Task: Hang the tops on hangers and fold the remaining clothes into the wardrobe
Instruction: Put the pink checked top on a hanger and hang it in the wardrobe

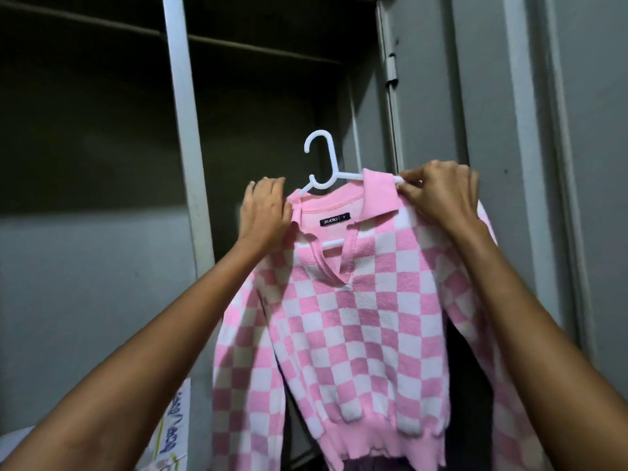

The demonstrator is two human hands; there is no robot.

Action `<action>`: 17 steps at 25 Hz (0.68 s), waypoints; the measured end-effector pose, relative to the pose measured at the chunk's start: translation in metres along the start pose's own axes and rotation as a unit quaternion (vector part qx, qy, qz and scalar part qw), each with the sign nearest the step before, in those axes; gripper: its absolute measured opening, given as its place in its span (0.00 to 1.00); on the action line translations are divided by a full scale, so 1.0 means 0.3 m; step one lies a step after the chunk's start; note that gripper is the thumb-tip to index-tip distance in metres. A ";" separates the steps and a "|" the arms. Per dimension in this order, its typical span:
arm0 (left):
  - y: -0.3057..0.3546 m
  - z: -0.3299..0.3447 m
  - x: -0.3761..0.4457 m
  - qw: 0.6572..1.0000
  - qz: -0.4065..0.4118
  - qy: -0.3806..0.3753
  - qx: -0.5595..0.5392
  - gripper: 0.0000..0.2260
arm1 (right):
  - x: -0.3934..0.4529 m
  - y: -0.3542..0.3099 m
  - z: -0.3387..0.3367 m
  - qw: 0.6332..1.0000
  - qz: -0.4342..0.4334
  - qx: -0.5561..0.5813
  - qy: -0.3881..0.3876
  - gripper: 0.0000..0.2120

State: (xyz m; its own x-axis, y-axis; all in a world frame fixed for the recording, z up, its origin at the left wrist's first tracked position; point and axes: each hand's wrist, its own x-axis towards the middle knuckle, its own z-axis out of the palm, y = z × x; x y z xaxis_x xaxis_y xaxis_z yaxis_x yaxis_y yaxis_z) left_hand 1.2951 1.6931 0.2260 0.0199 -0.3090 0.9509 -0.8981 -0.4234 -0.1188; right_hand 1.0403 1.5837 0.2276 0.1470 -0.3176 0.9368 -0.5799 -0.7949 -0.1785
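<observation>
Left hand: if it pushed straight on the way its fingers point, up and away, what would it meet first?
The left hand, gripping the pink checked top at its shoulder, points into the open wardrobe. That line looks free up to the dark back wall, possibly the rail; depth is unclear.

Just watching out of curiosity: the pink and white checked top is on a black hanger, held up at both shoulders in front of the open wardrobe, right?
Nearly. The hanger is white, not black; the head view shows its hook above the collar. The rest holds: the pink and white checked top is held up at both shoulders by the left hand and right hand in front of the open wardrobe.
</observation>
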 end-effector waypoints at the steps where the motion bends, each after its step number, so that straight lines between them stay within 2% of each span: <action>1: -0.020 -0.014 0.017 0.999 0.004 0.008 0.043 0.22 | 0.022 -0.007 0.004 1.000 -0.004 -0.010 -0.001 0.15; 5: -0.135 -0.059 0.057 0.987 -0.021 -0.033 0.158 0.30 | 0.151 -0.032 0.019 0.998 0.002 -0.065 0.006 0.14; 8: -0.207 -0.070 0.090 0.974 0.007 -0.045 0.224 0.32 | 0.284 -0.079 0.046 0.996 0.008 -0.088 0.026 0.13; 11: -0.244 -0.106 0.208 0.969 0.040 -0.011 0.245 0.33 | 0.427 -0.144 0.091 0.993 -0.001 -0.105 0.045 0.11; 15: -0.282 -0.147 0.319 0.959 -0.015 0.033 0.281 0.32 | 0.601 -0.214 0.125 0.988 -0.016 -0.135 0.074 0.09; 17: -0.290 -0.133 0.319 0.957 -0.016 0.044 0.286 0.31 | 0.682 -0.243 0.129 0.985 -0.019 -0.148 0.088 0.09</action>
State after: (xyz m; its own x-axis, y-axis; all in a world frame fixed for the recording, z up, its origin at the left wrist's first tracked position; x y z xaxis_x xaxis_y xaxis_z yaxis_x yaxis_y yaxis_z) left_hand 1.3576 1.7344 0.3386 -0.0169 -0.2252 0.9742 -0.5105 -0.8358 -0.2021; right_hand 1.1437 1.5568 0.4208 0.0469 -0.1743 0.9836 -0.7883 -0.6112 -0.0707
